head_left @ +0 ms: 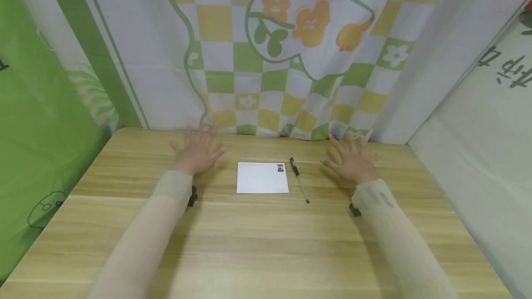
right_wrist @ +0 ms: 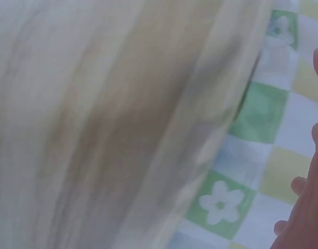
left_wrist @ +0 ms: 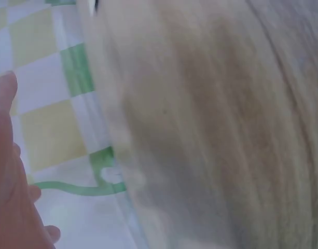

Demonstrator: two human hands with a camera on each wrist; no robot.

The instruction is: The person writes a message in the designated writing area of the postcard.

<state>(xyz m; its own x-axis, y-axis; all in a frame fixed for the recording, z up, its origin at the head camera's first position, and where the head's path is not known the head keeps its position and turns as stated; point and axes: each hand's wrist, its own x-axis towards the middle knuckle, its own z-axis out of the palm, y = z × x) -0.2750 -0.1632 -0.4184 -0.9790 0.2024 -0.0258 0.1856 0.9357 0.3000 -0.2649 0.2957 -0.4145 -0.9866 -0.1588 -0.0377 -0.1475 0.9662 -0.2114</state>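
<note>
And there's the white card (head_left: pixel 262 179), flat on the table (head_left: pixel 257 248), a plain wide rectangle with a small dark print in its far right corner! Just beside it, the pen (head_left: pixel 302 188), slim, pale-barrelled, black-capped, lying aslant. Left hand (head_left: pixel 195 153) to one side, right hand (head_left: pixel 354 164) to the other, fingers spread wide, both holding nothing.

Surface (head_left: pixel 249 243): light wood-grain finish, streaks running crosswise, far corners rounded. Bearing directly on it: one white paper rectangle (head_left: pixel 258 180), flat, with a dark printed mark (head_left: pixel 280 168) at its far right corner; and one pen (head_left: pixel 299 181), black toward its far end, lying slantwise just right of the paper, not touching.
</note>
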